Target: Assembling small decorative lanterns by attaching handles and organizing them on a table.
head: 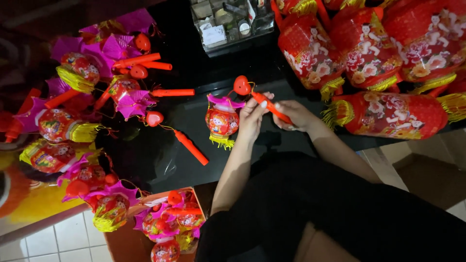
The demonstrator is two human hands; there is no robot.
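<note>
Your right hand (296,115) was closed around the lower end of a red-orange stick handle (272,107), which ran up and to the left between both hands. Your left hand (251,119) was pinching the same handle a little higher, fingers curled narrow around it. At the stick's far end sat a red heart-shaped piece (241,85), and from it a small lantern (222,121) hung just left of your left hand: red and patterned, with a magenta fan-shaped top and a yellow fringe below. Whether the lantern rested on the black table (213,63) or hung just above it, the picture did not show.

To the left, well apart from your hands, a loose orange stick (191,147) with its own heart piece (154,118) lay on the table, and beyond it a heap of finished small lanterns (92,116) spread toward the left edge. A cardboard box (170,223) near your left elbow held more of them. On the far right, large red cylinder lanterns (388,115) with yellow tassels were stacked. A clear plastic organiser (230,24) stood at the far middle.
</note>
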